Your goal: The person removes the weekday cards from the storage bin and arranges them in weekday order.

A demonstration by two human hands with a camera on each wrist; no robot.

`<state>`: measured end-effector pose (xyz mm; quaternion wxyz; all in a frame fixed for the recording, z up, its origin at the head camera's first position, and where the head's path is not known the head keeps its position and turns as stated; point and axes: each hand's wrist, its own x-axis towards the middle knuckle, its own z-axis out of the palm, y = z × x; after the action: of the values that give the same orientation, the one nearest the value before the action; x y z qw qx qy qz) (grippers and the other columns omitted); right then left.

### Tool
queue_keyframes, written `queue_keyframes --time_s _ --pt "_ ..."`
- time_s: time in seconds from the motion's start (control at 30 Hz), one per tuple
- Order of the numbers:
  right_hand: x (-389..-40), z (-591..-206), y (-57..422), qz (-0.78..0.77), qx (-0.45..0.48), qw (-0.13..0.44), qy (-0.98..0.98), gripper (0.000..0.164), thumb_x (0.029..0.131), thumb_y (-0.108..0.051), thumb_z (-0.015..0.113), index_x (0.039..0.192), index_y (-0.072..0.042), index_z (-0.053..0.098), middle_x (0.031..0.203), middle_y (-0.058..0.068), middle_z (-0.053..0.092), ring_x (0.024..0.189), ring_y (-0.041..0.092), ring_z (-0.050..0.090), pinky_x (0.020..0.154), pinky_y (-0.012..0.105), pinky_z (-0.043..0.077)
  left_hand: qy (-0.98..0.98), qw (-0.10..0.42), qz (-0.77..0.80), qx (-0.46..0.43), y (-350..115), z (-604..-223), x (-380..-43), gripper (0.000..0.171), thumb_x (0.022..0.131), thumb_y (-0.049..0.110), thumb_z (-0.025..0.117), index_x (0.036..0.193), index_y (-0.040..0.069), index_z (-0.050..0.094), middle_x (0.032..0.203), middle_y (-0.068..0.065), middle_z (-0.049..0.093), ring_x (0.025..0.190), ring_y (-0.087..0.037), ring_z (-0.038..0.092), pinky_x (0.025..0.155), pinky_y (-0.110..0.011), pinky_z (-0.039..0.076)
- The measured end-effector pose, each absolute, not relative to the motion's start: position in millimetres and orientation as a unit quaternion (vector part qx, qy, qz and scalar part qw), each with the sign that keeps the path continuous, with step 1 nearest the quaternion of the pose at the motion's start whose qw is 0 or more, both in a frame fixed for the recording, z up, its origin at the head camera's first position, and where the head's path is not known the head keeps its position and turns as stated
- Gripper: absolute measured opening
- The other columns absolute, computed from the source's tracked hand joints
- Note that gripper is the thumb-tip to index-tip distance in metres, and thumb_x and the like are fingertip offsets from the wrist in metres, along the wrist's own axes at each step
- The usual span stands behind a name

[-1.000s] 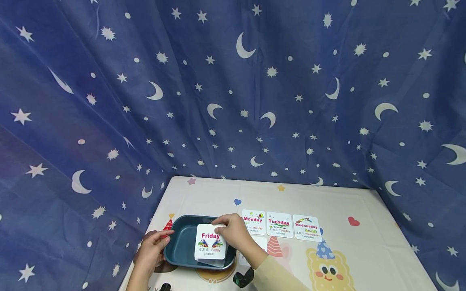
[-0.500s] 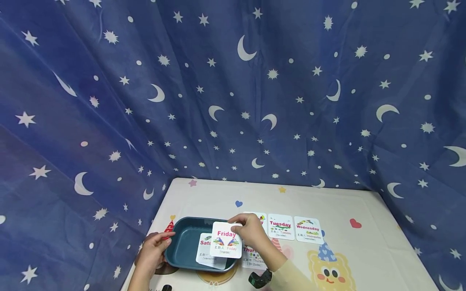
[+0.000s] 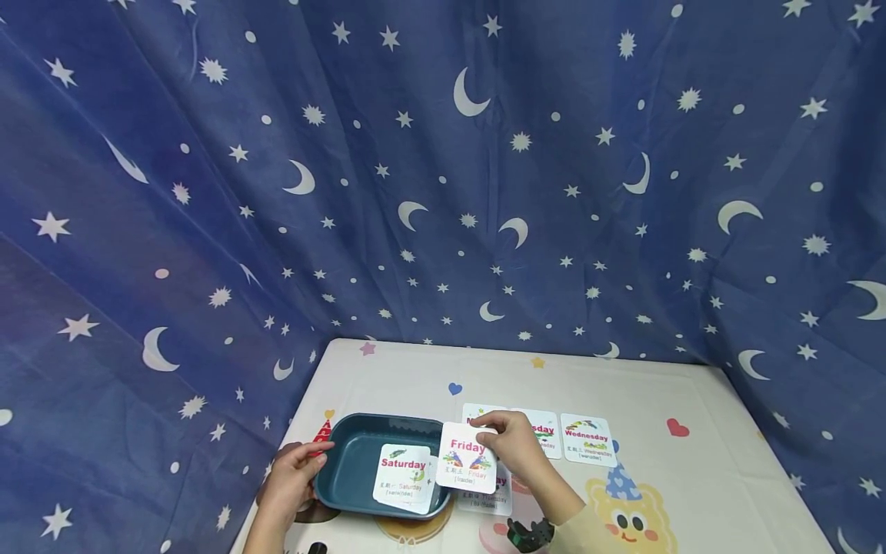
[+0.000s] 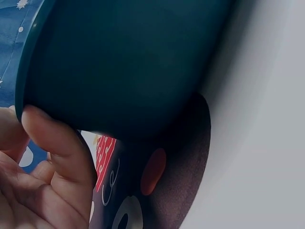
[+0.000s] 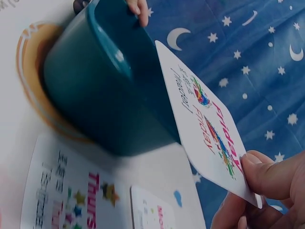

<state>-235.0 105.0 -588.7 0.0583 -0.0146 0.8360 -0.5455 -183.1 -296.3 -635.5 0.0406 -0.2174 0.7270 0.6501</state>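
Above the right rim of the teal tray (image 3: 351, 471), the Friday card (image 3: 467, 462) is pinched at its upper right by the right hand (image 3: 515, 445). Opposite, the left hand (image 3: 289, 478) grips the rim; the Saturday card (image 3: 403, 471) lies between.

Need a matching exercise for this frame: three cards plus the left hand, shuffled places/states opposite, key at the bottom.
Column 1
1. Friday card
2. Saturday card
3. Wednesday card
4. Left hand

Column 2
A. Flat on the tablecloth, rightmost card in the head view
B. Gripping the rim of the teal tray
C. Pinched by the right hand
D. Lying inside the tray

Pairs: 1-C, 2-D, 3-A, 4-B
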Motion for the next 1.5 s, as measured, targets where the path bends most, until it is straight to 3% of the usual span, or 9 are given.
queue_keyframes --time_s 0.1,0.17,0.27,0.4,0.7,0.83,0.97,1.23,1.5 --pt "-234 -590 114 -0.533 -0.008 0.047 0.845 0.022 0.089 0.0 0.082 0.104 -0.016 0.085 0.124 0.009 0.077 0.114 0.026 0.068 0.092 0.034 0.06 0.73 0.04 0.645 -0.223 -296 -635 -184 0.033 0.105 0.004 0.065 0.138 0.001 0.069 0.088 -0.003 0.058 0.061 -0.013 0.053 0.052 -0.028 0.052" --pt "-233 -592 119 -0.525 -0.003 0.044 0.85 0.022 0.088 0.0 0.083 0.103 -0.017 0.085 0.125 0.01 0.077 0.117 0.029 0.069 0.095 0.039 0.061 0.732 0.04 0.643 -0.223 -296 -635 -184 0.033 0.105 0.005 0.065 0.138 0.001 0.069 0.088 -0.003 0.057 0.061 -0.012 0.052 0.052 -0.028 0.051" --pt "-233 -595 128 -0.525 0.007 0.047 0.85 0.022 0.088 -0.001 0.082 0.104 -0.016 0.085 0.121 0.009 0.078 0.11 0.026 0.07 0.088 0.033 0.061 0.733 0.04 0.642 -0.222 -297 -635 -184 0.033 0.105 0.005 0.065 0.138 0.001 0.069 0.087 -0.002 0.056 0.061 -0.012 0.052 0.052 -0.028 0.051" --pt "-234 -601 140 -0.532 0.02 0.056 0.844 0.022 0.088 -0.001 0.082 0.105 -0.015 0.085 0.115 0.005 0.077 0.095 0.018 0.063 0.074 0.021 0.053 0.733 0.039 0.642 -0.221 -296 -635 -184 0.033 0.105 0.006 0.066 0.138 0.001 0.069 0.087 -0.002 0.056 0.06 -0.012 0.051 0.051 -0.028 0.051" --pt "-231 -612 167 -0.513 0.061 0.055 0.855 0.022 0.088 0.0 0.082 0.103 -0.016 0.085 0.113 0.004 0.078 0.097 0.018 0.062 0.076 0.023 0.049 0.731 0.039 0.644 -0.222 -295 -636 -184 0.032 0.105 0.006 0.066 0.137 0.001 0.07 0.088 -0.002 0.056 0.061 -0.013 0.052 0.052 -0.028 0.051" --pt "-229 -620 180 -0.5 0.067 0.051 0.862 0.021 0.088 0.0 0.082 0.102 -0.016 0.085 0.116 0.005 0.079 0.108 0.022 0.065 0.093 0.034 0.054 0.732 0.037 0.642 -0.225 -294 -634 -184 0.032 0.105 0.005 0.066 0.137 0.001 0.07 0.088 -0.003 0.057 0.062 -0.014 0.053 0.052 -0.028 0.051" --pt "-225 -628 190 -0.485 0.069 0.053 0.87 0.021 0.087 0.001 0.081 0.1 -0.016 0.085 0.114 0.004 0.081 0.119 0.03 0.069 0.11 0.057 0.051 0.731 0.036 0.643 -0.225 -294 -633 -183 0.032 0.105 0.006 0.066 0.137 0.001 0.07 0.089 -0.004 0.058 0.062 -0.014 0.054 0.051 -0.028 0.052" --pt "-218 -642 206 -0.453 0.076 0.057 0.886 0.019 0.087 0.0 0.082 0.098 -0.016 0.085 0.105 0.004 0.082 0.108 0.026 0.072 0.101 0.053 0.054 0.729 0.036 0.645 -0.227 -294 -634 -184 0.032 0.105 0.006 0.066 0.137 0.001 0.07 0.089 -0.004 0.061 0.06 -0.014 0.054 0.05 -0.028 0.051" --pt "-215 -650 215 -0.415 0.081 0.066 0.904 0.018 0.09 -0.003 0.079 0.1 -0.017 0.084 0.119 0.011 0.08 0.131 0.047 0.064 0.111 0.068 0.046 0.731 0.031 0.644 -0.225 -293 -635 -183 0.031 0.105 0.006 0.066 0.136 0.0 0.07 0.088 -0.004 0.064 0.057 -0.013 0.056 0.049 -0.027 0.051"
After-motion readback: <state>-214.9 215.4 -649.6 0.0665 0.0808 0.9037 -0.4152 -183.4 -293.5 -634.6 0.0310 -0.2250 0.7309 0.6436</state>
